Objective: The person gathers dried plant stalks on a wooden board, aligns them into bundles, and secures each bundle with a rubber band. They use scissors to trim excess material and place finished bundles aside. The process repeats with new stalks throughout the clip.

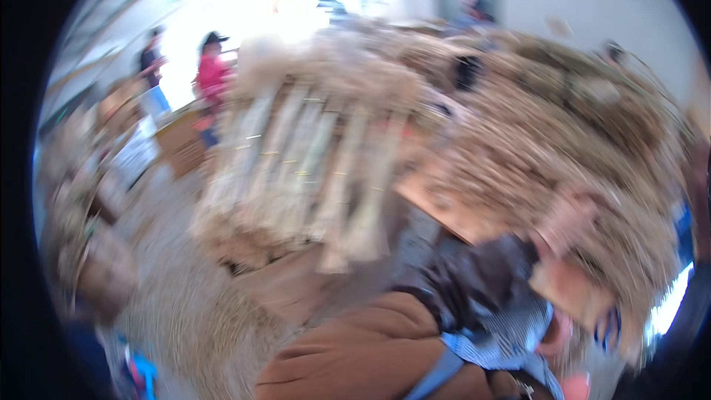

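Note:
My left hand, at the end of a dark brown sleeve, reaches across to the right. It lies on or just over the near edge of a large heap of dry, brown straw-like stalks. Motion smears its fingers, so I cannot make out whether they hold any stalks. A skin-coloured blur beside my blue checked apron may be my right hand; its fingers do not show clearly. Under the heap, an orange-brown board shows its edge.
Left of the heap, pale stalk bundles with yellowish ties lie side by side above a cardboard box. Stalk litter covers the floor. More bundles stand far left. A person in pink and another person stand behind.

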The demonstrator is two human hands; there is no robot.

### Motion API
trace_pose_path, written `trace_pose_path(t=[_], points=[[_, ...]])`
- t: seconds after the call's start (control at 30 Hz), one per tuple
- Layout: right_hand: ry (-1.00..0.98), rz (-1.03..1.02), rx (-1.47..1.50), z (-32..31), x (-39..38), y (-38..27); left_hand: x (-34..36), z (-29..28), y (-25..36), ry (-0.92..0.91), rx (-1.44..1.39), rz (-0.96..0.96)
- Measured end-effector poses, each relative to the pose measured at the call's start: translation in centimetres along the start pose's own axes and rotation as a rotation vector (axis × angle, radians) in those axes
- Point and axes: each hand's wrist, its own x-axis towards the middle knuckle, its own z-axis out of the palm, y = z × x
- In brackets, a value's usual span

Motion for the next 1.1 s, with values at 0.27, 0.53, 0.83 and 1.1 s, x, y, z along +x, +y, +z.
trace_pose_path(t=[0.27, 0.53, 0.83, 1.1], points=[[-0.065, 0.201, 0.528, 3.9, -8.1, -6.4, 0.7, -7.3, -1.7, -0.45, 1.37, 0.683], [-0.208, 0.273, 0.875, 2.1, -10.5, -12.0, -1.3, -6.4, -2.6, -0.152, -0.034, -0.404], [-0.937, 0.582, 2.283, 1.6, -8.8, -14.6, -2.3, -4.2, -3.7, -0.296, -0.123, -0.619], [-1.073, 0.804, 2.581, 3.5, -8.2, -17.6, -2.8, -6.9, -0.4, 0.283, 0.102, -0.469]])
